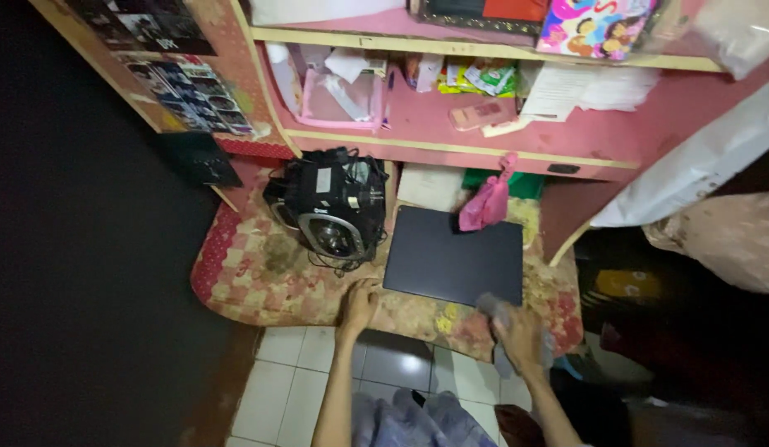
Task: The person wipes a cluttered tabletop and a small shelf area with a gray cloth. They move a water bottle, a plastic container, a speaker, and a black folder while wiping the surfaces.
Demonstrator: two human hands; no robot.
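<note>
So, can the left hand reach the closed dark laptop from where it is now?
Probably yes. The left hand rests on the patterned mat beside the laptop, near its front left corner, and nothing lies between them.

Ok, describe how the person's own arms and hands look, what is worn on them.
Both forearms are bare, with no sleeves in view. The left hand shows no glove, ring or watch. The right hand is blurred, so no ring or band can be made out; its wrist looks bare too.
</note>
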